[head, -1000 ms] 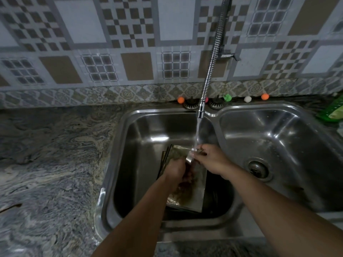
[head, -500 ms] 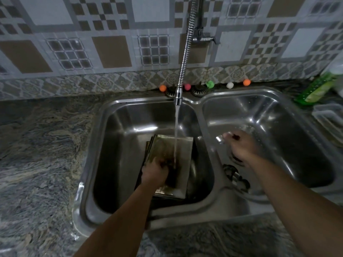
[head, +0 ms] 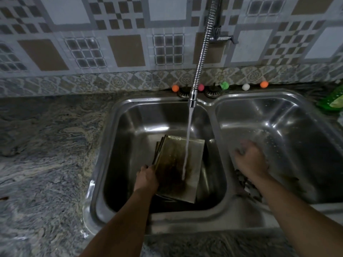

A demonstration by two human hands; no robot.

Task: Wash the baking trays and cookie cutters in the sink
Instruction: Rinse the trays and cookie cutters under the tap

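**Trays under running water, left basin; right hand over right basin**

Double steel sink (head: 213, 216) set into a marbled stone bench (head: 46, 164). Flexible spring faucet (head: 201, 52) hangs over the left basin; a stream of water (head: 187, 145) falls from its nozzle onto the top baking tray (head: 178, 164).

Baking trays: a stack of several, lying tilted in the left basin, edges fanned at the far left corner. The top tray's surface is stained dark brown through the middle. The water lands near its centre-right.

Left hand (head: 147, 177): at the near-left edge of the stack, fingers curled over the tray rim, gripping it. Knuckles face the camera; fingertips are hidden behind the tray edge.

Right hand (head: 249, 158): over the right basin, near the divider, back of hand up. Motion blur at the fingers; cannot tell whether they are spread or pinching anything. Dark small objects lie in the right basin below the wrist, near the near wall; too dim to identify.

Behind the sink rim: a row of small coloured balls (head: 224, 85), orange, pink, green, white, orange. A green bottle (head: 332, 101) lies at the far right edge.
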